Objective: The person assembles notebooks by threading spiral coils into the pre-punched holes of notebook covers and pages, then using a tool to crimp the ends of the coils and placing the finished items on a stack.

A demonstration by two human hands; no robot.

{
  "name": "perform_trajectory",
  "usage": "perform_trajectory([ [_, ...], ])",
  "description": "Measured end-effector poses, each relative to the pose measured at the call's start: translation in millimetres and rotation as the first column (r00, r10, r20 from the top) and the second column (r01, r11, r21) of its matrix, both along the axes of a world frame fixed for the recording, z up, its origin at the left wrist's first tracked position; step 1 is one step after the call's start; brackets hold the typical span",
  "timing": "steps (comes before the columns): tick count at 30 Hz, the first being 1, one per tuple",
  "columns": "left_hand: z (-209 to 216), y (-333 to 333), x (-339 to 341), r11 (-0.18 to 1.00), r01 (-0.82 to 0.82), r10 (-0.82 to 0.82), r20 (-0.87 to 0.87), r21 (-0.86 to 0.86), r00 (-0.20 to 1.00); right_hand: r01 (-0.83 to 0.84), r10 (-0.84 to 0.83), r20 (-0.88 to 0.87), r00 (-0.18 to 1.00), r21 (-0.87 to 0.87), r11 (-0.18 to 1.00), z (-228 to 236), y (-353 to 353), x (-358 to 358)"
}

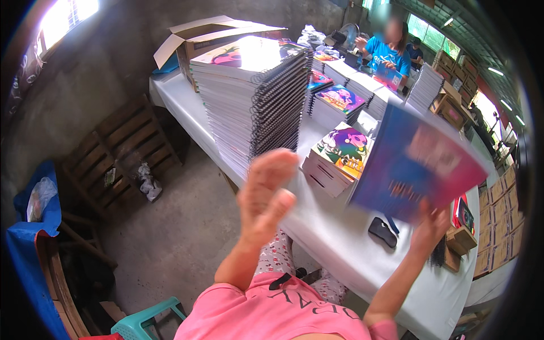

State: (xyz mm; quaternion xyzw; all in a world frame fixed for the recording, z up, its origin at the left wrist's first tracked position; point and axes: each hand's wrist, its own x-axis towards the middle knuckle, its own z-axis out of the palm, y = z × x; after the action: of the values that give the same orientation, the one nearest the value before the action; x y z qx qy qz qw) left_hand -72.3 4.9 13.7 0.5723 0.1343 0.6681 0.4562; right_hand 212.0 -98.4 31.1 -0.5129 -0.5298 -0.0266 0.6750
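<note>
My right hand (pixel 429 231) grips the lower edge of a blue, purple and pink notebook (pixel 416 161), held tilted above the table. Motion blurs the notebook slightly. My left hand (pixel 267 184) is raised, empty, with fingers stretched and thumb apart, before the tall stack of spiral notebooks (pixel 226 105). Between my hands, a shorter pile of notebooks (pixel 343 148) shows a colourful illustrated cover. A small dark case (pixel 383 232) lies on the white-covered table (pixel 334 226) beneath the held notebook.
An open cardboard box (pixel 187 59) stands behind the tall stack. Further notebook piles (pixel 339 101) line the table, where a person in a blue shirt (pixel 391 54) handles a notebook. A wooden pallet (pixel 122 150) leans at the left; a teal stool (pixel 148 318) stands low left. Cartons (pixel 501 226) rise at right.
</note>
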Motion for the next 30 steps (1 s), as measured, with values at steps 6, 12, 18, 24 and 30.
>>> perform_trajectory([
  [6, 63.9, 80.1, -63.3, 0.714, -0.695, 0.688, 0.107, 0.08, 0.718, -0.189, 0.112, 0.251, 0.962, 0.308, 0.932, 150.1, 172.9, -63.4],
  [12, 89.8, 178.0, -79.5, 0.802, -0.594, 0.596, 0.017, -0.065, 0.803, -0.613, 0.549, 0.474, 0.688, -0.024, 0.789, 152.5, 307.1, -126.4],
  [18, 81.8, 183.9, -81.3, 0.775, -0.629, 0.626, -0.07, -0.061, 0.777, -0.66, 0.662, 0.333, 0.671, -0.138, 0.738, 117.4, 309.1, -121.3],
  [24, 74.8, 210.6, -81.9, 0.725, -0.685, 0.687, 0.014, -0.074, 0.726, -0.507, 0.483, -0.257, 0.837, -0.032, 0.861, 84.3, 363.5, -145.0],
  [30, 79.8, 204.1, -74.6, 0.695, -0.719, 0.714, 0.129, -0.01, 0.688, -0.476, 0.416, -0.411, 0.811, -0.051, 0.878, 80.9, 358.6, -143.3],
])
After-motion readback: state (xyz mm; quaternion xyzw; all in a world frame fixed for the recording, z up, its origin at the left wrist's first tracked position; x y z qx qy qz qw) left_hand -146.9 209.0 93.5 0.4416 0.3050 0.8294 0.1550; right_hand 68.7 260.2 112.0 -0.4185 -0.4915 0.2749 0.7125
